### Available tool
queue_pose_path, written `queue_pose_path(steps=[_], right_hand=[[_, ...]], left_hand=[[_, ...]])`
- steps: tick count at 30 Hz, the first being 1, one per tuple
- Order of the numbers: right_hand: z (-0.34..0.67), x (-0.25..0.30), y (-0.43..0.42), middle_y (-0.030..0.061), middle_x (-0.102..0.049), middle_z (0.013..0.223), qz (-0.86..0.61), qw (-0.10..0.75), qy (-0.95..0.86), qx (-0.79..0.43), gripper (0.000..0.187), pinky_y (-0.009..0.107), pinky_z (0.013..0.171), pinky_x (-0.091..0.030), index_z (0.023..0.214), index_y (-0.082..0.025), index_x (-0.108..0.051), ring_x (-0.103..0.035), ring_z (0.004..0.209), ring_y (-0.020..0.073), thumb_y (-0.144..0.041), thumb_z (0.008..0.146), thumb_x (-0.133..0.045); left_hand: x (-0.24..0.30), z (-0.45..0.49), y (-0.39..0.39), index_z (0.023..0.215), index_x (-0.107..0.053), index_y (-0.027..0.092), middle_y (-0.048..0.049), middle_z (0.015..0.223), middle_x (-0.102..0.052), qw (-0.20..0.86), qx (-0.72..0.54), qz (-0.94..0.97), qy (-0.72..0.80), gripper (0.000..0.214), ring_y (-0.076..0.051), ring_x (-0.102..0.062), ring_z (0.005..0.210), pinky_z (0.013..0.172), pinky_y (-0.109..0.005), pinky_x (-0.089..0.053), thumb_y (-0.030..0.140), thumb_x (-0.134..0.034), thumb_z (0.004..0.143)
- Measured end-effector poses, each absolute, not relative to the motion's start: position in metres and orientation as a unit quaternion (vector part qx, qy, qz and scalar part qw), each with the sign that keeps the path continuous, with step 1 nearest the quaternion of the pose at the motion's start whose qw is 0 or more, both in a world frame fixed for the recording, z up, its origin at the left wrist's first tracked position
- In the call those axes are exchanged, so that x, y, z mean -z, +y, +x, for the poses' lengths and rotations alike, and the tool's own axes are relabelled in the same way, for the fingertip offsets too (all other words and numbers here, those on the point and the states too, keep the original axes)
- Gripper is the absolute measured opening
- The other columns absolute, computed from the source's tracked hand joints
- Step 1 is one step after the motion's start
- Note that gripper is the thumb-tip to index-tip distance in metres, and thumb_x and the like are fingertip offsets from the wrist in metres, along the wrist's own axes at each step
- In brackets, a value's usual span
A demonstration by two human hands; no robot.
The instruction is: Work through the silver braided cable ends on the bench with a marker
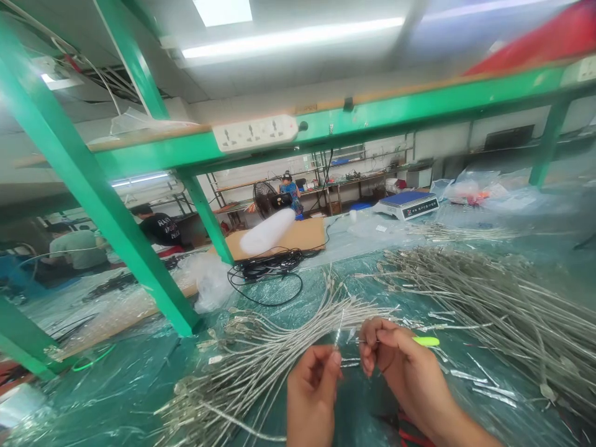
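My left hand (316, 388) pinches a thin silvery cable end (338, 332) between thumb and forefinger, its tip pointing up. To its right, my right hand (395, 354) is closed around a slim tool with a bright yellow-green handle (426, 341). A thin shaft seems to reach from those fingers toward the cable end; the kind of tool is not clear. Behind and left of my hands lies a fanned bundle of grey cables (279, 347) with small connectors at their ends.
A larger cable pile (488, 304) lies on the right, with foil-like scraps (493, 392) nearby. Behind are a coil of black cable (270, 264), a white roll (267, 233) on cardboard and a digital scale (407, 203). A green post (112, 211) rises at left. People sit farther back.
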State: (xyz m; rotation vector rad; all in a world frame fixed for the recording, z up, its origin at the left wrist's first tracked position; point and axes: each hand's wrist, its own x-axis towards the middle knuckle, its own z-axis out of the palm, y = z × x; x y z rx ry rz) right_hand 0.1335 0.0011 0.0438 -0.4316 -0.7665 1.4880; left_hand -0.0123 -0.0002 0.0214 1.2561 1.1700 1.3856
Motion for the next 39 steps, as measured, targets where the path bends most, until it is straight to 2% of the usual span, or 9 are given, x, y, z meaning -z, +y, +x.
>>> queue_pose_path(steps=[6, 10, 12, 15, 18, 21, 24, 31, 39], right_hand=[[0.134, -0.049, 0.000, 0.0045, -0.062, 0.072, -0.229, 0.659, -0.356, -0.621, 0.020, 0.029, 0.053, -0.045, 0.075, -0.017, -0.066, -0.055, 0.059, 0.0171, -0.026, 0.087, -0.053], [0.133, -0.052, -0.005, 0.0027, -0.064, 0.070, -0.392, 0.655, -0.467, -0.447, 0.024, 0.028, 0.059, -0.045, 0.089, -0.021, -0.065, -0.057, 0.060, 0.0173, -0.037, 0.093, -0.049], [0.130, -0.052, -0.008, 0.0016, -0.061, 0.069, -0.427, 0.631, -0.550, -0.342, 0.023, 0.028, 0.063, -0.045, 0.084, -0.022, -0.064, -0.057, 0.064, 0.0172, -0.034, 0.095, -0.048], [0.126, -0.051, -0.012, 0.0014, -0.060, 0.077, -0.433, 0.585, -0.638, -0.250, 0.011, 0.026, 0.065, -0.045, 0.086, -0.022, -0.064, -0.059, 0.068, 0.0170, -0.029, 0.090, -0.057], [0.122, -0.047, -0.013, 0.0008, -0.059, 0.080, -0.448, 0.555, -0.656, -0.247, 0.011, 0.025, 0.059, -0.046, 0.094, -0.022, -0.062, -0.059, 0.063, 0.0157, -0.028, 0.085, -0.063], [0.122, -0.043, -0.011, 0.0010, -0.057, 0.078, -0.442, 0.540, -0.673, -0.247, 0.007, 0.027, 0.062, -0.046, 0.087, -0.021, -0.060, -0.058, 0.067, 0.0165, -0.026, 0.089, -0.055], [0.123, -0.039, -0.008, 0.0006, -0.054, 0.075, -0.434, 0.531, -0.690, -0.231, 0.017, 0.028, 0.067, -0.044, 0.079, -0.021, -0.056, -0.056, 0.071, 0.0172, -0.023, 0.093, -0.047], [0.130, -0.039, -0.003, -0.0018, -0.050, 0.071, -0.460, 0.538, -0.677, -0.199, 0.017, 0.026, 0.061, -0.040, 0.075, -0.021, -0.049, -0.052, 0.065, 0.0154, -0.024, 0.092, -0.049], [0.147, -0.040, 0.010, -0.0022, -0.051, 0.069, -0.499, 0.559, -0.640, -0.168, 0.018, 0.027, 0.061, -0.039, 0.073, -0.021, -0.050, -0.051, 0.063, 0.0154, -0.025, 0.091, -0.051]], left_hand=[[-0.022, -0.013, 0.000, 0.076, -0.066, 0.014, 0.0038, 0.053, -0.053, 0.461, -0.557, 0.505, 0.471, 0.030, -0.007, -0.035, 0.040, 0.041, -0.020, -0.026, 0.044, -0.069, 0.075], [-0.022, -0.014, 0.001, 0.074, -0.066, 0.014, 0.0032, 0.054, -0.055, 0.486, -0.555, 0.497, 0.458, 0.030, -0.005, -0.036, 0.038, 0.041, -0.020, -0.027, 0.044, -0.066, 0.078], [-0.022, -0.014, 0.001, 0.074, -0.066, 0.014, 0.0030, 0.055, -0.055, 0.492, -0.560, 0.491, 0.451, 0.030, -0.005, -0.035, 0.038, 0.041, -0.020, -0.027, 0.044, -0.066, 0.078], [-0.024, -0.013, 0.000, 0.076, -0.067, 0.014, 0.0034, 0.055, -0.053, 0.484, -0.563, 0.499, 0.447, 0.030, -0.006, -0.035, 0.040, 0.040, -0.019, -0.027, 0.044, -0.067, 0.077], [-0.027, -0.012, -0.003, 0.076, -0.066, 0.013, 0.0055, 0.051, -0.048, 0.472, -0.561, 0.513, 0.445, 0.031, -0.006, -0.033, 0.042, 0.041, -0.018, -0.025, 0.044, -0.068, 0.076], [-0.031, -0.011, -0.005, 0.077, -0.067, 0.013, 0.0054, 0.051, -0.048, 0.469, -0.555, 0.522, 0.447, 0.030, -0.006, -0.034, 0.042, 0.042, -0.018, -0.026, 0.043, -0.068, 0.076], [-0.031, -0.010, -0.006, 0.078, -0.068, 0.013, 0.0042, 0.053, -0.051, 0.470, -0.555, 0.519, 0.449, 0.030, -0.006, -0.037, 0.041, 0.041, -0.019, -0.027, 0.042, -0.068, 0.077], [-0.026, -0.012, -0.004, 0.078, -0.067, 0.014, 0.0032, 0.055, -0.054, 0.496, -0.553, 0.503, 0.442, 0.029, -0.006, -0.038, 0.040, 0.041, -0.019, -0.028, 0.043, -0.067, 0.078], [-0.028, -0.017, -0.001, 0.077, -0.066, 0.014, 0.0033, 0.058, -0.053, 0.519, -0.578, 0.459, 0.431, 0.027, -0.004, -0.036, 0.041, 0.042, -0.019, -0.026, 0.041, -0.068, 0.078]])
